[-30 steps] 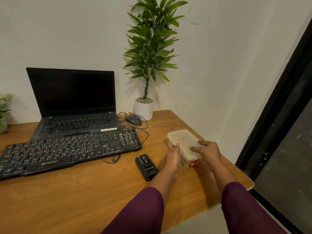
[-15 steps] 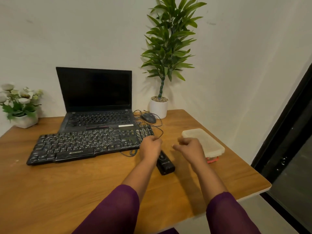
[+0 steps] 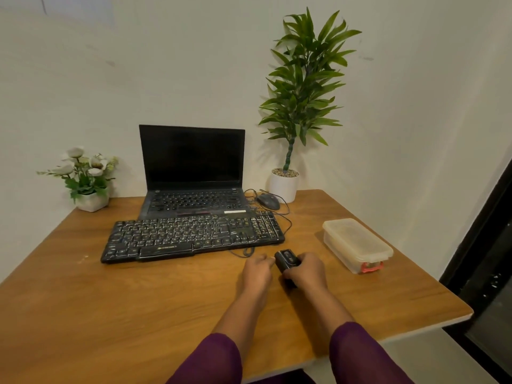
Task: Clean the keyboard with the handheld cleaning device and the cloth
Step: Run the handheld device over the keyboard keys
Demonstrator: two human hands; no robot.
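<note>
So, right hand (image 3: 306, 270): fingers curled round the black handheld cleaning device (image 3: 286, 260), gripping it from its right side
Left hand (image 3: 256, 268): fingers bent, tips right up against the device's left edge, can't tell if it's actually gripping
Device spot: down at the wooden table (image 3: 138, 300), just in front of the keyboard's (image 3: 191, 236) right end
Keyboard: black, lying flat in front of the open laptop (image 3: 194, 173)
Off to the right: lidded plastic box (image 3: 357, 243), apart from both hands
Back edge: mouse (image 3: 268, 201), tall potted plant (image 3: 302, 92), flower pot (image 3: 88, 184) far left
</note>
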